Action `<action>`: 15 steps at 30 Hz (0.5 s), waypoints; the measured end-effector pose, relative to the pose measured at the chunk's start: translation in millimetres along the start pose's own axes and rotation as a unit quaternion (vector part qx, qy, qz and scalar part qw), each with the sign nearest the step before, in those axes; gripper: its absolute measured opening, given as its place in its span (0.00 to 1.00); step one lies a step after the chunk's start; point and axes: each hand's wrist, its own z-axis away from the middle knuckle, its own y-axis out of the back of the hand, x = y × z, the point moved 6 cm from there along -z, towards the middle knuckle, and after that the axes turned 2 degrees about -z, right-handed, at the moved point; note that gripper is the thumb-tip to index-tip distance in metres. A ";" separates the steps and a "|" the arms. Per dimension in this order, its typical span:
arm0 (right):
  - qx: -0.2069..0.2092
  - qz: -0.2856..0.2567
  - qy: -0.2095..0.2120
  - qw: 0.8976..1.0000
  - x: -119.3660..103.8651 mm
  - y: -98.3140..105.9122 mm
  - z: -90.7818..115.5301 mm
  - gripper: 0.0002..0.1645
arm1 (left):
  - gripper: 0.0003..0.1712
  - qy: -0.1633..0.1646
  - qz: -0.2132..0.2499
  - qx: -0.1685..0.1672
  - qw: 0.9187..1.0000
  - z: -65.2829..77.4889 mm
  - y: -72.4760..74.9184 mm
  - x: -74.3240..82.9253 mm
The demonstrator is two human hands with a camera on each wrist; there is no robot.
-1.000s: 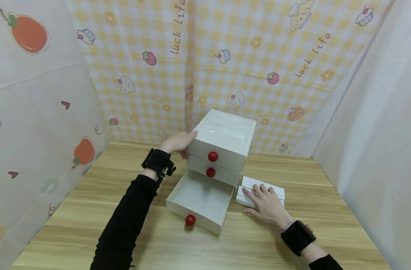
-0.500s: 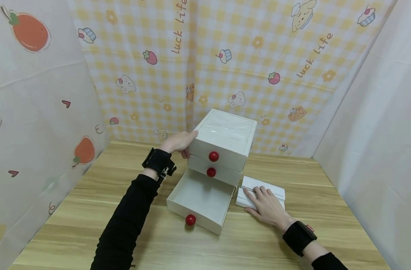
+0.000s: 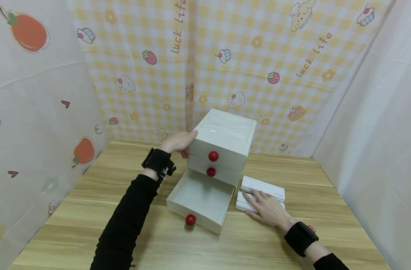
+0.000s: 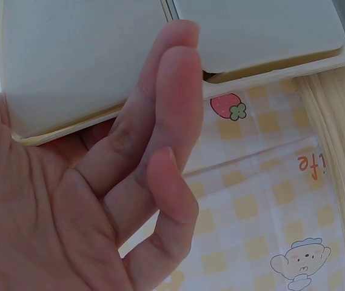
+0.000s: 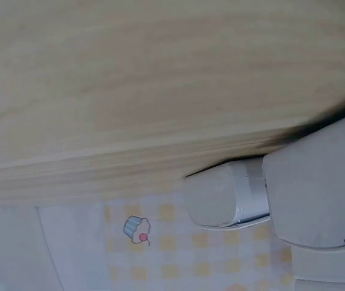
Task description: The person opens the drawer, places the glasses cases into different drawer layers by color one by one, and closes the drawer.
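Observation:
My left hand (image 3: 179, 142) rests at the upper left edge of a white three-drawer cabinet (image 3: 225, 128), its thumb on the top edge. In the left wrist view the fingers (image 4: 178, 91) lie fairly straight beside the cabinet's side. The bottom drawer (image 3: 198, 198) is pulled out and bare inside. To the right, my right hand (image 3: 269, 210) holds the near part of a flat white case (image 3: 262, 186), fingertips at the gap and thumb by the near edge. A gap parts the case's two halves; the right wrist view shows a narrower grey band (image 5: 250, 191) between them.
Red round knobs mark the top drawer (image 3: 213, 156), the middle drawer (image 3: 211, 172) and the bottom drawer. A wooden table (image 3: 252, 249) carries everything. A yellow checked cloth (image 3: 141, 86) hangs behind, with white cloths at both sides.
The near part of the white case has slid toward the person with my right hand, widening the gap from the far part. My left hand and the cabinet have stayed still.

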 end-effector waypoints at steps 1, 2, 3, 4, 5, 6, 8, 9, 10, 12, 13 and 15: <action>0.001 0.001 0.002 1.000 -0.4 0.7 0.4 0.38 | 0.43 0.000 -0.001 0.001 1.000 -0.2 0.2 0.0; 0.003 0.003 0.004 1.000 -0.8 1.5 0.9 0.38 | 0.43 0.001 0.000 0.001 1.000 -0.6 0.3 -0.1; 0.004 0.006 0.006 1.000 -1.2 2.3 1.4 0.38 | 0.43 0.001 -0.001 0.002 1.000 -1.0 0.4 0.0; 0.005 0.007 0.007 1.000 -1.8 3.3 1.6 0.38 | 0.43 0.001 -0.002 0.003 1.000 -1.1 0.6 -0.1; 0.006 0.007 0.009 1.000 -2.2 4.4 1.9 0.38 | 0.43 0.001 -0.003 0.003 1.000 -1.1 0.8 -0.3; 0.008 0.008 0.010 1.000 -2.4 5.5 2.2 0.38 | 0.43 0.001 -0.003 0.004 1.000 -1.0 1.0 -0.4; 0.013 0.008 0.012 1.000 -2.7 8.5 2.4 0.38 | 0.43 0.001 -0.004 0.005 1.000 -1.2 1.0 -0.9; 0.017 0.008 0.012 1.000 -2.7 10.5 2.1 0.38 | 0.43 0.001 -0.005 0.005 1.000 -0.9 1.2 -0.8; 0.021 0.006 0.013 1.000 -2.7 12.6 1.9 0.38 | 0.43 0.001 -0.005 0.004 1.000 -0.6 1.2 -0.7; 0.028 0.005 0.015 0.999 -2.9 17.1 1.0 0.38 | 0.43 0.001 -0.003 0.005 1.000 -0.3 1.1 -0.4; 0.031 0.005 0.017 0.999 -3.3 19.4 0.3 0.37 | 0.43 0.000 -0.003 0.005 1.000 -0.2 1.0 -0.2; 0.038 0.006 0.023 0.999 -4.7 23.8 -1.5 0.37 | 0.43 -0.001 -0.002 0.005 1.000 0.2 0.7 0.5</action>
